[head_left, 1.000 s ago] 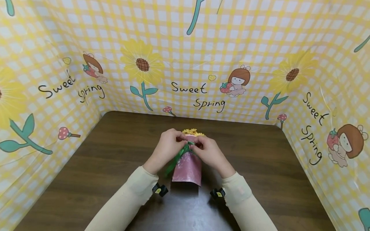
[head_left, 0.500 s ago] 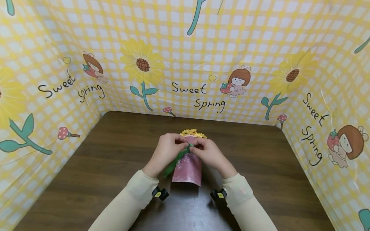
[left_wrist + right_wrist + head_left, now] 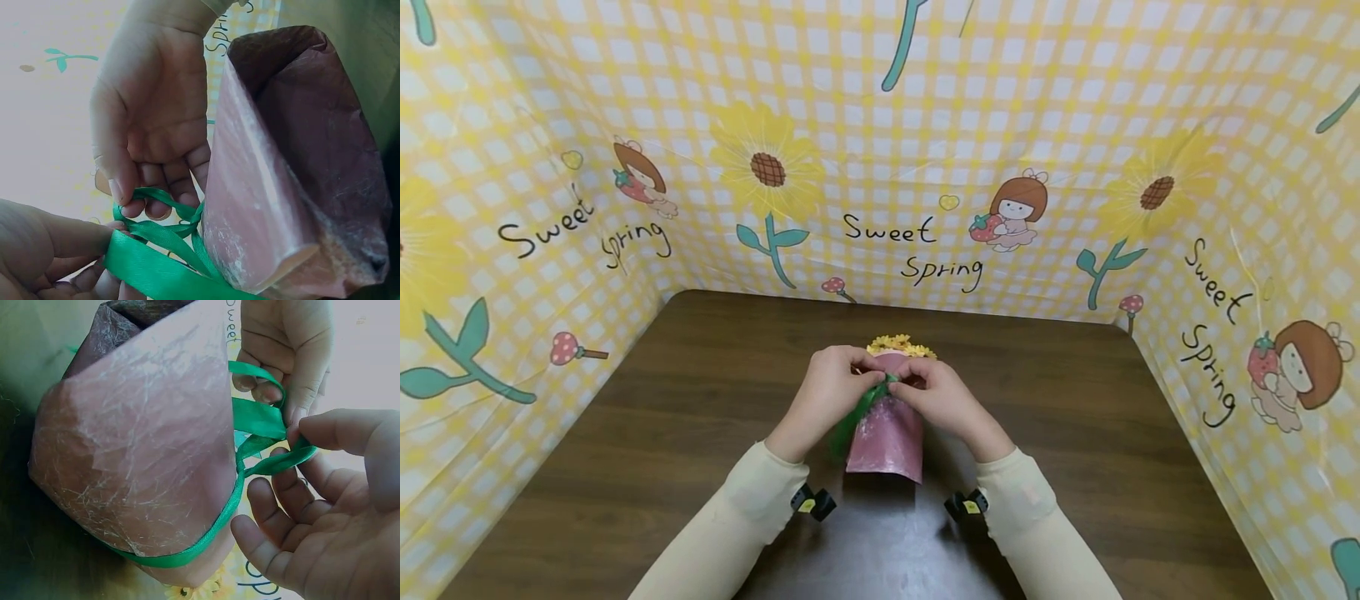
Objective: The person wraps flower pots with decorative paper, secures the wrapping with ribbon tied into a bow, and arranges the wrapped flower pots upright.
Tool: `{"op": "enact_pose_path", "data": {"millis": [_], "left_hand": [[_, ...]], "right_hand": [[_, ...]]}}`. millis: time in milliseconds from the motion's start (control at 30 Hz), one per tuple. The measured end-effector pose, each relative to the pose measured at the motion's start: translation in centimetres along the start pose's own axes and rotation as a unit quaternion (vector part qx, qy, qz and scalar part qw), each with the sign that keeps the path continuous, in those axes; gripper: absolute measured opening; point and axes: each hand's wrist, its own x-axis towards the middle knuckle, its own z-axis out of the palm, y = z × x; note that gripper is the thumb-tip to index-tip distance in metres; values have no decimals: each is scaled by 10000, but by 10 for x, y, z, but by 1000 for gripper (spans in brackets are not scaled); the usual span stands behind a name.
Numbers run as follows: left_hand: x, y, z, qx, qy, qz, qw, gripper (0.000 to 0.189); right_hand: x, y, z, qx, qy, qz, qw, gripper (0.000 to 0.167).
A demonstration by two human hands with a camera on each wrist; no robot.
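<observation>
A bouquet in pink wrapping paper (image 3: 889,437) lies on the table, its yellow flowers (image 3: 901,343) at the far end. A green ribbon (image 3: 187,555) runs around the paper and its loops come together at the top side. My left hand (image 3: 831,392) pinches a flat, wide length of the ribbon (image 3: 150,265) between thumb and fingers. Close opposite, my right hand (image 3: 943,396) pinches a loop of the same ribbon between thumb and index finger, its other fingers loosely bent. The fingertips nearly meet over the bouquet. Ribbon tails hang toward the left, partly hidden by my left hand.
The dark wooden table (image 3: 700,333) spreads around the bouquet. A yellow checked cloth (image 3: 880,150) printed with sunflowers stands as walls at the back and both sides. The wrapper's open lower end faces me.
Both hands have come slightly nearer to me, with the left shifting a little left. More of the yellow flowers and upper paper shows. Both keep pinching the ribbon, whose loops have shifted slightly.
</observation>
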Motion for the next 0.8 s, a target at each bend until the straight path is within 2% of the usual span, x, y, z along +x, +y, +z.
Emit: {"op": "enact_pose_path", "data": {"millis": [233,433,800], "left_hand": [[-1,-1,-1,108,38,-115,9999,6],[0,-3,-3,29,-150,-238,9996,4],[-2,-3,-2,172,-353,-108,9992,6]], "right_hand": [[0,0,1,16,-110,41,9999,11],[0,-1,1,52,-140,66,9999,10],[1,1,3,35,-76,96,9999,10]]}}
